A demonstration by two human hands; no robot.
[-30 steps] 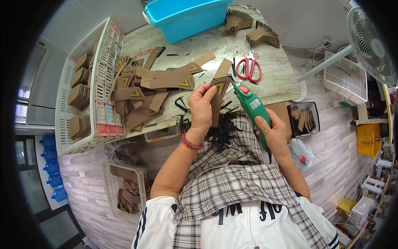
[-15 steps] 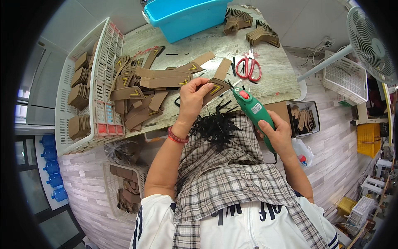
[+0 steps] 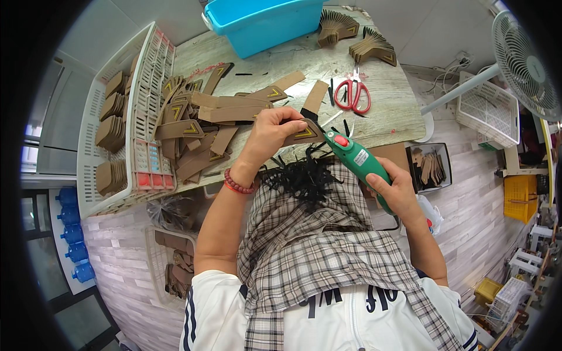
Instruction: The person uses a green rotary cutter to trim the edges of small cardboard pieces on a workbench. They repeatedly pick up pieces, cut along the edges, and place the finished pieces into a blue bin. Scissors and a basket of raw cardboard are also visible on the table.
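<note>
My left hand (image 3: 264, 139) pinches a brown fabric tab (image 3: 305, 134) with a yellow V mark and a dark edge, thumb on top. Wrapped in the fingers of my right hand (image 3: 393, 186) is a green handheld electric cutter (image 3: 364, 161) with a red button. The cutter's tip is right at the tab's right-hand end; whether it touches cannot be made out. Below the tab, black trimmings (image 3: 305, 182) lie heaped on the checked apron (image 3: 328, 257) over my lap. Another brown strip (image 3: 316, 96) lies on the table just beyond my left hand.
Loose brown tabs (image 3: 193, 130) are piled on the table (image 3: 386, 126) at left, beside a white crate (image 3: 132, 169) of stacked tabs. Red-handled scissors (image 3: 352, 96) and black scraps lie beyond the cutter. A blue bin (image 3: 266, 29) and fanned tab stacks (image 3: 373, 47) stand farther back; a fan (image 3: 524, 64) is at right.
My left hand has shifted slightly left and down, and the tab has turned clockwise to lie more level. The cutter's tip is a little lower, near the tab's end.
</note>
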